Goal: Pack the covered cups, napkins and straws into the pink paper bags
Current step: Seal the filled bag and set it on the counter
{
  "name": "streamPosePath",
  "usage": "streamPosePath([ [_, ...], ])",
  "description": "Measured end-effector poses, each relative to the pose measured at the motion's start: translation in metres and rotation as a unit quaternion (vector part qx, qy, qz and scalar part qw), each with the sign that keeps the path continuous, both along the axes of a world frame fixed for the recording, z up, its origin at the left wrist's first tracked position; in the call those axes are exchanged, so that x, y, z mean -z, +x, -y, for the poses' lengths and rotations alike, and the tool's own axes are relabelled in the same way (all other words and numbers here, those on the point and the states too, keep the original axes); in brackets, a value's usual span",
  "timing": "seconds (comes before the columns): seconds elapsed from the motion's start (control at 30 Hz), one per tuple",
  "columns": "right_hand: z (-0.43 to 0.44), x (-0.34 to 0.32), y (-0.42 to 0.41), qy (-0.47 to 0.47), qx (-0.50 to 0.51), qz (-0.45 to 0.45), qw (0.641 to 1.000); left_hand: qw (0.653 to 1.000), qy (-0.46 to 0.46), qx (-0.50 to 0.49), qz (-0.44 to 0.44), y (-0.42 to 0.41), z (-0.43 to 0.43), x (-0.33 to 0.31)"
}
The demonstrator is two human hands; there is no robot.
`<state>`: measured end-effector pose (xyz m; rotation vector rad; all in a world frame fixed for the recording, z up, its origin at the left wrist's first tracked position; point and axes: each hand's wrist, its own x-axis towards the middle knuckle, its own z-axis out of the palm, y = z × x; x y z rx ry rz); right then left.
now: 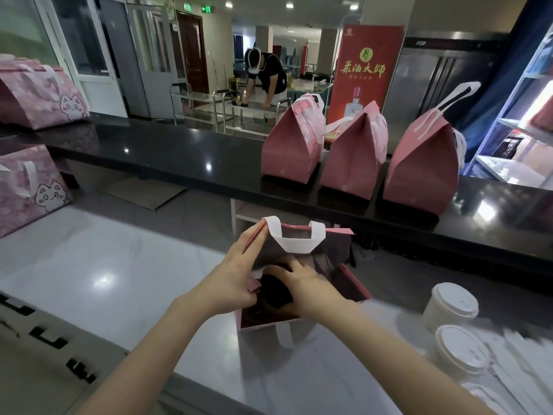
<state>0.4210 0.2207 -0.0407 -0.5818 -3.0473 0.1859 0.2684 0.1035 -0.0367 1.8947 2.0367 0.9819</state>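
An open pink paper bag [344, 283] with white handles stands on the steel counter in front of me. My left hand [236, 274] holds the bag's left edge and keeps the mouth spread. My right hand [308, 287] reaches into the mouth and grips a dark-lidded cup [275, 290], tilted, partly inside the bag. Two white covered cups [452, 305] [462, 353] stand at the right. Wrapped straws and napkins [508, 378] lie blurred beside them.
Three closed pink bags [291, 148] [350, 157] [419, 166] stand on the black ledge [167, 151] behind. More pink cat-print bags [33, 187] sit at the far left. A person leans over metal carts in the background; a red banner and shelving stand at the right.
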Motion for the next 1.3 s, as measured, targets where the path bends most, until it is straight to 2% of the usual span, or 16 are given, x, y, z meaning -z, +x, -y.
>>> streamPosePath([
  [0.23, -0.002, 0.025, -0.035, -0.019, -0.014, 0.038, 0.999, 0.999, -0.035, 0.008, 0.023, -0.018, 0.006, -0.005],
  [0.4, -0.010, 0.044, -0.041, 0.006, -0.027, 0.052, 0.998, 0.996, -0.086, 0.001, 0.034, -0.032, 0.009, -0.016],
  [0.6, -0.017, 0.046, -0.052, 0.037, -0.049, 0.011, 0.998, 0.989, -0.151, -0.004, 0.005, -0.034, 0.004, -0.025],
  [0.77, -0.024, 0.052, -0.058, 0.055, -0.062, -0.017, 0.996, 0.984, -0.176, -0.002, 0.028, -0.042, -0.008, -0.028],
  [0.97, -0.034, 0.062, -0.077, 0.042, -0.053, -0.013, 0.998, 0.980, -0.193, 0.014, 0.041, -0.057, -0.020, -0.027],
  [1.3, -0.047, 0.062, -0.102, -0.020, -0.033, 0.035, 0.999, 0.983, -0.172, 0.025, 0.060, -0.078, -0.033, -0.013],
])
